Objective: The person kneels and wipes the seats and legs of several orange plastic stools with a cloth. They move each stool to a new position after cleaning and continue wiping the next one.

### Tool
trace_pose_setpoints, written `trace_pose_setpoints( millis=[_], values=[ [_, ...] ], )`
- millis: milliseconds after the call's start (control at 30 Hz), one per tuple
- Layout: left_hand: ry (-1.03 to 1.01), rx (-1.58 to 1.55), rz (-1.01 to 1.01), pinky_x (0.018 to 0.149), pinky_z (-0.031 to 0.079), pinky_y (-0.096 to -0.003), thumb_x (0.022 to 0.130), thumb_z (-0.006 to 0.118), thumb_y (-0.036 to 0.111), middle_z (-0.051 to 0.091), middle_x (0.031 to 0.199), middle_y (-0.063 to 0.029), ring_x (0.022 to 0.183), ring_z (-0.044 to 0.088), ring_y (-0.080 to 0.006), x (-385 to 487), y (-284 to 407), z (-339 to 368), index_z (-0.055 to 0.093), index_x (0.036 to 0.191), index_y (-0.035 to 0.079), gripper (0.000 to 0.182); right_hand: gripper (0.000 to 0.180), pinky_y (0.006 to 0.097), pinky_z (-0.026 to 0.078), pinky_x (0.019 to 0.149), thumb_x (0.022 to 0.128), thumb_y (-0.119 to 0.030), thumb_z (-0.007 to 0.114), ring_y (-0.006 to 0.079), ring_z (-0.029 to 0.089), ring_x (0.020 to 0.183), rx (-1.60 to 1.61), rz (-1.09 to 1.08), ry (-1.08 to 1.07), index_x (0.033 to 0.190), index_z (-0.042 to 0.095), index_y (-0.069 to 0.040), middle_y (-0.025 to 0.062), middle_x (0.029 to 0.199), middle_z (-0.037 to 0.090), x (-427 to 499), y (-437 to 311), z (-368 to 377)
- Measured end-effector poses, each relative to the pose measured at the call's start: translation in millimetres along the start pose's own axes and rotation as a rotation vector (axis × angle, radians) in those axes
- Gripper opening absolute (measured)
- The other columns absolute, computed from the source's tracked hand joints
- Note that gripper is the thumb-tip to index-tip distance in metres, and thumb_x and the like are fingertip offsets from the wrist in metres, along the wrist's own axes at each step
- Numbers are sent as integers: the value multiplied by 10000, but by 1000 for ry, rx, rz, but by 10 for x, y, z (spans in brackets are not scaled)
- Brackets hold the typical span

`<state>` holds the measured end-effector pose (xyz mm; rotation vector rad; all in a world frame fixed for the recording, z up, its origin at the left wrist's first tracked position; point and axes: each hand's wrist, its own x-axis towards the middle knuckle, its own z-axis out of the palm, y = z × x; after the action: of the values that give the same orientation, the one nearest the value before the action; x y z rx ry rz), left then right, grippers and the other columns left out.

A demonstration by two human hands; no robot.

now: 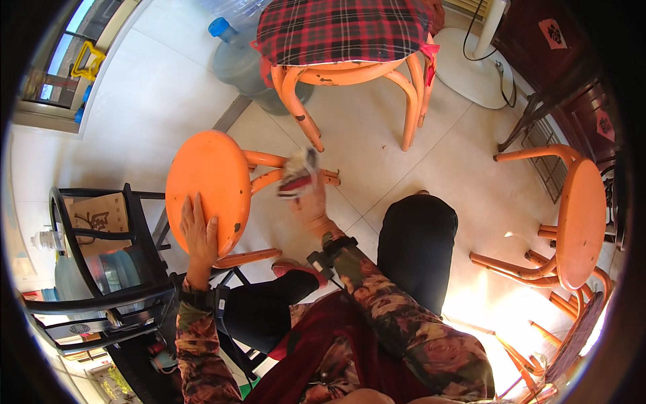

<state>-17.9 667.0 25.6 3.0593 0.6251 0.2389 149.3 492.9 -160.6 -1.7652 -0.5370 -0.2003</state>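
Note:
An orange round stool (209,171) lies tipped before me, its seat facing my side and its legs pointing right. My left hand (199,227) rests flat on the seat with fingers extended. My right hand (308,199) is closed on a cloth (298,174), white, grey and dark red, blurred by motion, beside the stool's legs. Whether the cloth touches a leg I cannot tell. Dark scuffs mark the rim of the seat.
Ahead stands an orange stool with a plaid cover (343,33), beside large water bottles (234,65). More orange stools (583,222) lie at the right. A black chair (101,298) is at the left. A white round stand base (469,70) stands at the upper right.

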Motion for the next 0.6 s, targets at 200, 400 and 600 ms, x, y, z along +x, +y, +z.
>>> trace_pose_setpoints(
  millis=[200, 400, 600],
  values=[
    [6, -16, -3, 1175, 179, -519, 1026, 385, 476, 271, 1566, -297, 1438, 270, -455, 10, 47, -44, 347, 1535, 23, 682, 238, 506, 478, 899, 901, -238, 659, 299, 568, 1036, 1288, 1431, 174, 1100, 582, -135, 82, 1116, 601, -866, 1097, 226],
    [-10, -24, -32, 1175, 183, -514, 1022, 378, 492, 283, 1568, -277, 1440, 277, -441, 32, 96, -61, 352, 1533, 25, 693, 117, 514, 482, 885, 944, -181, 582, 274, 538, 961, 2106, 1416, 478, 1018, 598, -92, 90, 994, 587, -779, 1109, 712],
    [6, -12, -23, 1174, 191, -506, 1013, 379, 510, 289, 1565, -276, 1439, 283, -438, 34, 76, -65, 353, 1533, 28, 710, 291, 497, 482, 880, 838, -73, 527, 332, 574, 1089, 2409, 1275, 278, 1112, 623, -77, 113, 1139, 640, -432, 527, 604]
  ],
)
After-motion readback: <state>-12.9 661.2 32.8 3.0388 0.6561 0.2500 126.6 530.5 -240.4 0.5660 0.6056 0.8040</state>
